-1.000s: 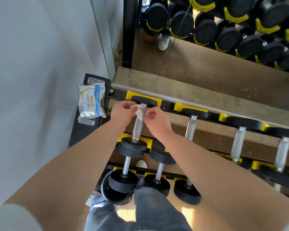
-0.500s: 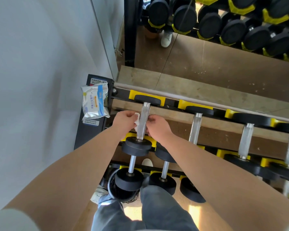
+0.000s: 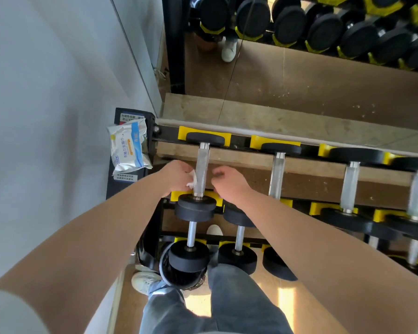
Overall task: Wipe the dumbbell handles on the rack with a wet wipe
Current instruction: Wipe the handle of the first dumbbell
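The leftmost dumbbell on the top shelf has a silver knurled handle (image 3: pixel 202 165) between black round heads. My left hand (image 3: pixel 176 175) grips a crumpled white wet wipe (image 3: pixel 192 180) against the left side of that handle, near its lower end. My right hand (image 3: pixel 229 182) sits just right of the handle with curled fingers; the handle shows bare between the two hands. Whether the right hand holds a part of the wipe is hidden. More dumbbells with silver handles (image 3: pixel 276 174) lie to the right on the black and yellow rack (image 3: pixel 273 142).
A wet-wipe pack (image 3: pixel 128 147) lies on the black end post left of the rack. A grey wall runs along the left. A mirror (image 3: pixel 299 68) behind the rack reflects more dumbbells. Lower shelves hold further dumbbells (image 3: pixel 190 254); my legs and shoes stand below.
Both hands slid down the leftmost handle from its top end toward the near head. The right hand has drawn slightly away from the handle, and the wipe now shows only by the left hand.
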